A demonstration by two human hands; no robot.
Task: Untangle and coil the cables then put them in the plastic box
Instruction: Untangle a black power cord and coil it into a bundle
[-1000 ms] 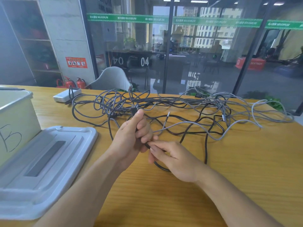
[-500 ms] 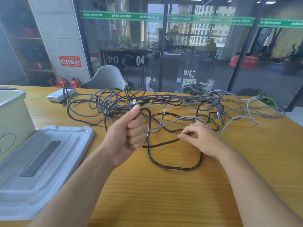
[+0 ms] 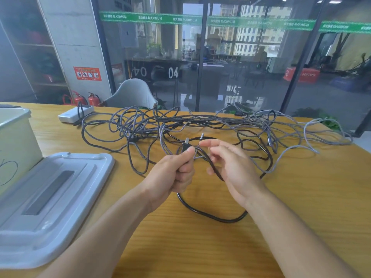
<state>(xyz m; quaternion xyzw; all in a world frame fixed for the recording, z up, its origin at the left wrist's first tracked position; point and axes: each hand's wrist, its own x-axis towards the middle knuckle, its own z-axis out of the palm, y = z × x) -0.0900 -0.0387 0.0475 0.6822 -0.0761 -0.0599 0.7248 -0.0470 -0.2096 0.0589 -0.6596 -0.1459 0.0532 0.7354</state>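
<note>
Now the left hand [image 3: 172, 175] grips a glossy black cable [image 3: 212, 216], looped.

black cable [image 3: 210, 214]: looped on table | grey cables [image 3: 200, 119]: tangled behind | plastic box [image 3: 14, 137]: left, open

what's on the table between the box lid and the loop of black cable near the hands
In the head view, only bare wooden table lies between the grey box lid and the black cable loop; the left forearm passes above that stretch.
</note>
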